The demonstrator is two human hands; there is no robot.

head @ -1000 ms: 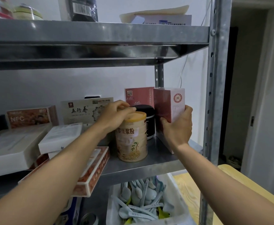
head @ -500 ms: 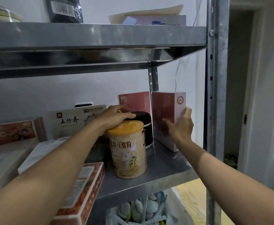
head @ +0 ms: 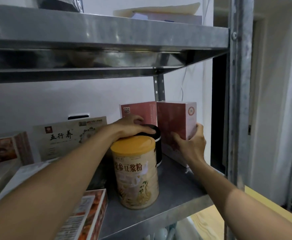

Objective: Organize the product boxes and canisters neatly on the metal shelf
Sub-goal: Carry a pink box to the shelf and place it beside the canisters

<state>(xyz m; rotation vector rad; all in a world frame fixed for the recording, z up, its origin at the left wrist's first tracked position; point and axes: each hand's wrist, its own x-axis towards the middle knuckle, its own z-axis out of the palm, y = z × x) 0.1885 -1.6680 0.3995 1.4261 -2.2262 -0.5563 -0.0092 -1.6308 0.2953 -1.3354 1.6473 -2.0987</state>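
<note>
A cream canister with an orange lid [head: 136, 174] stands upright near the front of the metal shelf [head: 176, 196]. Behind it sits a black canister [head: 156, 144]; my left hand [head: 129, 127] lies over its top with curled fingers. At the shelf's right end stands a tall pink-red box [head: 176, 122], and my right hand [head: 190, 144] grips its front edge, thumb on the left face and fingers on the right. A second pink-red box [head: 138, 110] stands against the wall behind my left hand.
A white box with Chinese characters [head: 69, 137] leans at the back, flat boxes [head: 89, 215] lie left and front-left. The upper shelf [head: 107, 35] hangs close overhead. A steel upright post [head: 238, 101] bounds the right side, with a yellow table [head: 270, 205] beyond.
My left hand has moved off the orange lid and back onto the black canister. The right hand stays on the tall box, which now stands further back beside the other pink-red box.
</note>
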